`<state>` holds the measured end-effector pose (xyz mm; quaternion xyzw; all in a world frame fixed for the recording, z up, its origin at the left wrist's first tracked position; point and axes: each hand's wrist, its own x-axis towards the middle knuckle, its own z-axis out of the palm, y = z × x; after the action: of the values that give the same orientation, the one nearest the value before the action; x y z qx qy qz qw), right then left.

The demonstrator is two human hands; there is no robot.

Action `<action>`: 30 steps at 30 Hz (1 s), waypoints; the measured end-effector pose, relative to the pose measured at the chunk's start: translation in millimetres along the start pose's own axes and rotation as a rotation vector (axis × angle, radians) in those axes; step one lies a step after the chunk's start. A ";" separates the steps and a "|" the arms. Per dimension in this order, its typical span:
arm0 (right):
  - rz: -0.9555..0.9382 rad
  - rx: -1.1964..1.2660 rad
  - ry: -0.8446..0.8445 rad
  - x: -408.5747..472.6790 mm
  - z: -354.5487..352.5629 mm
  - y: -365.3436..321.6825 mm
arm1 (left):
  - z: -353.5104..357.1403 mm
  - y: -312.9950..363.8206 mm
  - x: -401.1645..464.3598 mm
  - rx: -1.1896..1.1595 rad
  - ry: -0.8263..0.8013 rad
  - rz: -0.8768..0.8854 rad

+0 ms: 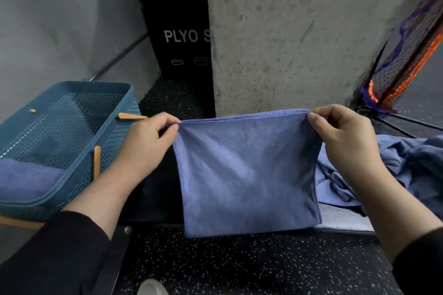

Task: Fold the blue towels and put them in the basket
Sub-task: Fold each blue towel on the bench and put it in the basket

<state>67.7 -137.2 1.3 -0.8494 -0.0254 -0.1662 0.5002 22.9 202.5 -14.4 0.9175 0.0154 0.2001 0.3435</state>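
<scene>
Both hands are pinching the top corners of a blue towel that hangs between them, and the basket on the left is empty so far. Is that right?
Not quite. The basket is not empty: the head view shows a folded towel already lying in its near end. The rest holds: the left hand and the right hand each pinch a top corner of the blue towel, which hangs between them.

Concrete pillar (287, 31); black plyo box (182, 38) behind; orange-blue netting (407, 55) right; speckled floor (239, 266).
</scene>
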 end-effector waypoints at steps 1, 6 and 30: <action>-0.012 0.007 0.009 -0.2 -0.7 -1.1 | -1.9 2.2 0.6 -0.019 0.026 0.004; -0.079 0.080 0.105 -6.6 -4.2 -14.0 | -16.1 13.4 4.8 -0.025 0.200 0.113; -0.109 0.187 0.072 -33.3 -20.3 -62.7 | -63.1 24.6 -16.3 -0.194 0.299 -0.057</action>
<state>18.0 -119.2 52.7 -0.7899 -0.0690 -0.2202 0.5681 -18.6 220.4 38.6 0.8393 0.0731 0.3250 0.4297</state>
